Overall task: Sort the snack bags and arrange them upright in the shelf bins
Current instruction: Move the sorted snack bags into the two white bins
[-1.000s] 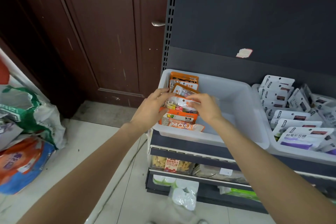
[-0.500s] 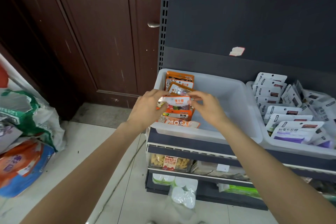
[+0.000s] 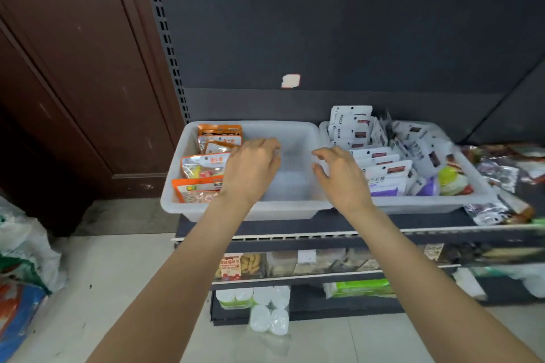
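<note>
Two translucent white bins stand side by side on the shelf. The left bin [image 3: 283, 130] holds a row of orange snack bags [image 3: 206, 165] standing upright along its left side. The right bin [image 3: 427, 203] is filled with white snack bags [image 3: 380, 169], some upright, some leaning. My left hand [image 3: 250, 171] hovers over the left bin beside the orange bags, fingers relaxed, holding nothing. My right hand [image 3: 342, 177] hangs over the gap between the bins, fingers spread and empty.
Loose dark and mixed snack packs [image 3: 501, 174] lie on the shelf right of the bins. Lower shelves [image 3: 295, 265] carry boxed snacks and tissue rolls [image 3: 268, 315]. A brown door [image 3: 73, 68] and woven sacks [image 3: 20, 268] are at the left.
Both hands let go of the orange bag they were setting in the row and moved right. The view swung right, showing more of the right bin and loose packs.
</note>
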### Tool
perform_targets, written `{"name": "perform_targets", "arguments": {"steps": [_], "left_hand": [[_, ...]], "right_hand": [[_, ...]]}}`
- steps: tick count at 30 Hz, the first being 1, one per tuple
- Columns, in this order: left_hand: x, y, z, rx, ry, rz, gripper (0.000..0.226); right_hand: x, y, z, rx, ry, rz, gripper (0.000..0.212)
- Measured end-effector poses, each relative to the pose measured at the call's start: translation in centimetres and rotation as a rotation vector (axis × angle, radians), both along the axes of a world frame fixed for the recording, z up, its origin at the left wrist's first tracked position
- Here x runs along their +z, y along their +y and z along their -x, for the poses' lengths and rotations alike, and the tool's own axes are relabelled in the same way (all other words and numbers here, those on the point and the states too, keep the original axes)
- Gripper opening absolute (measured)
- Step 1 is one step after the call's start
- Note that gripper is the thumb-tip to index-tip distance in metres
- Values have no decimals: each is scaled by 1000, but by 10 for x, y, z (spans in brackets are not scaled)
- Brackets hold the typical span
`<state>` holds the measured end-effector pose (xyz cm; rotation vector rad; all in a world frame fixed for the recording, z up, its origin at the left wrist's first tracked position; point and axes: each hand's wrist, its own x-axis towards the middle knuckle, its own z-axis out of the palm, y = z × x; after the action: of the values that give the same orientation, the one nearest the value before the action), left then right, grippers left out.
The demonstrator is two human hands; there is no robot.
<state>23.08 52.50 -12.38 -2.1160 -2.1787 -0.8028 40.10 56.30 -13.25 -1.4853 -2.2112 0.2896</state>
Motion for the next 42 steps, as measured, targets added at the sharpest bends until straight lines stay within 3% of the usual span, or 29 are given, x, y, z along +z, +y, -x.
{"name": "perform_targets", "arguments": {"steps": [10,17,23,30,34,42], "left_hand": [[-8,31,-244,-232,43,141,30],[-16,61,-423,-421,-22,191,27],[-33,105,-548,-594,81,219,26],[-46,199,-646,-522,-56,298,25],[-50,250,-681,-409,-119,306,24],[-87,326,-721,-251,-67,352,45]], "right_hand": [[4,-7,-248,-132,-233,87,38],[2,1,-426,-327,-214,187,36],[-9,35,-540,-476,-221,218,36],[-28,127,-644,-488,-212,267,28],[-37,178,-690,-466,-180,306,36],[-78,281,-743,-332,-127,346,39]]}}
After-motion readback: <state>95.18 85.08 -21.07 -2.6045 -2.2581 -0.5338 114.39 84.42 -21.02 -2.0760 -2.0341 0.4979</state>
